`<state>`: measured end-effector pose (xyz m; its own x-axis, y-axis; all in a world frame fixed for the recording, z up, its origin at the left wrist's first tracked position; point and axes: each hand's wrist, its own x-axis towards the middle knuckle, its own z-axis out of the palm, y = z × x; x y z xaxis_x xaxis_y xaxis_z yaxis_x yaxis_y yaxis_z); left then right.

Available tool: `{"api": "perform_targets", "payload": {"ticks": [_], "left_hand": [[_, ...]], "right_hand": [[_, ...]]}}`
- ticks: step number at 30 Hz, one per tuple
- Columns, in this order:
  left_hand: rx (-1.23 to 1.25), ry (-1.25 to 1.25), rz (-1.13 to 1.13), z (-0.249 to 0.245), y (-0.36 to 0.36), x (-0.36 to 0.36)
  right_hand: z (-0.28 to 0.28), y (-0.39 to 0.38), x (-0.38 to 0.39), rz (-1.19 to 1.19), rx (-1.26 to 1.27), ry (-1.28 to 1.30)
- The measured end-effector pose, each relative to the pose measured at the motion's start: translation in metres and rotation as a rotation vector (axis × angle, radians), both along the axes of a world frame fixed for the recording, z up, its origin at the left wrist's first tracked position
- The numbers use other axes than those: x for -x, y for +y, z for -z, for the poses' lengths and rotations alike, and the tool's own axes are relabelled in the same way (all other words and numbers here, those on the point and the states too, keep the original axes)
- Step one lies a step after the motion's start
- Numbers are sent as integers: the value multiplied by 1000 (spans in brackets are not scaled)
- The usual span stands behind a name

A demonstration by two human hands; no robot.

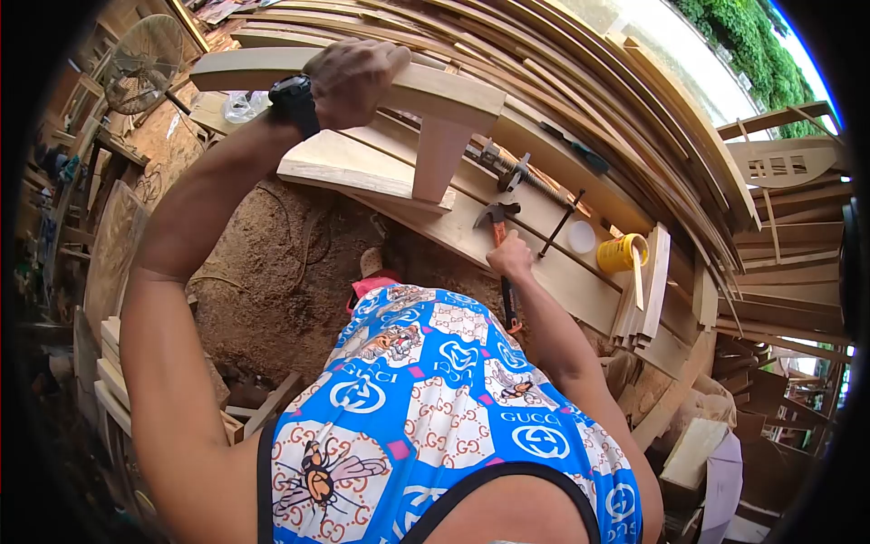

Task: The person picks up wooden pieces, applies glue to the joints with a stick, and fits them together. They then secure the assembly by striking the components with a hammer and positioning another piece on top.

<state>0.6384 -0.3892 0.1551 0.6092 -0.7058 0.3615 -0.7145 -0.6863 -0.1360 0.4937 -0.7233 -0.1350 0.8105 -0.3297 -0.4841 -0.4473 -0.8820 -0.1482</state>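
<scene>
My left hand (353, 80), with a dark watch on its wrist, is closed over the top rail of a pale wooden frame (453, 93). A short upright (439, 156) joins that rail to a lower tapered board (344, 166), which rests on the bench. In my right hand (513, 256) is a claw hammer (498, 216), gripped by its orange and black handle. The hammer's head points away from me, over the near edge of the bench, just right of the frame's lower end.
A metal screw clamp (517, 172) lies along the wooden bench (580, 295). Nearby are a thin dark bar (562, 223), a white lid (582, 238) and a yellow tub (616, 255) with a stick. Long planks (625, 127) are stacked behind. A fan (143, 65) stands far left; sawdust covers the floor.
</scene>
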Motion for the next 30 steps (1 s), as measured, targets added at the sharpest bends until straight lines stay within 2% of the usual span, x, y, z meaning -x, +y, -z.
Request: {"api": "perform_targets", "payload": {"ticks": [1,3,5,8,10,11,12,13,14,15,16,17,19,22,23,25,27,29,30], "left_hand": [[4,5,2,2,-1,2],[20,-30,47,-1,-1,1],[-5,30,-3,-4,-3,3],[35,56,-2,8,2,-5],[39,73,-37,9,0,-2],[51,79,-41,7,-3,4],[72,55,-30,12,-2,1],[60,62,-21,15,-1,1],[60,76,-32,18,2,-5],[61,80,-45,17,3,-7],[58,78,-39,16,3,-8],[51,77,-47,16,3,-8],[45,85,-51,16,3,-9],[47,89,-36,16,4,-11],[55,78,-29,16,4,-10],[66,64,-27,16,5,-8],[51,96,-44,16,3,-7],[45,98,-55,15,3,-6],[36,103,-64,15,3,-5]], "right_hand": [[4,-4,2,2,4,5],[10,-9,-14,174,-167,-43],[1,-28,-29,183,-404,38],[-84,-30,-19,203,-689,-127],[-168,-29,-16,40,-814,-422],[-167,-50,-31,-194,-617,-689],[-221,-37,-29,-261,-748,-848],[-285,-28,-22,-152,-693,-674],[-312,-27,-34,-217,-578,-706],[-333,-27,-41,-370,-558,-855],[-371,-17,-37,-449,-308,-829],[-386,-11,-38,-446,-306,-832],[-399,-2,-47,-716,-163,-1136],[-382,16,-69,-817,-224,-1198],[-384,28,-66,-707,-130,-874],[-350,39,-81,-741,44,-566],[-356,32,-88,-772,19,-589],[-382,33,-85,-780,155,-689],[-386,31,-88,-793,4,-756]]}}
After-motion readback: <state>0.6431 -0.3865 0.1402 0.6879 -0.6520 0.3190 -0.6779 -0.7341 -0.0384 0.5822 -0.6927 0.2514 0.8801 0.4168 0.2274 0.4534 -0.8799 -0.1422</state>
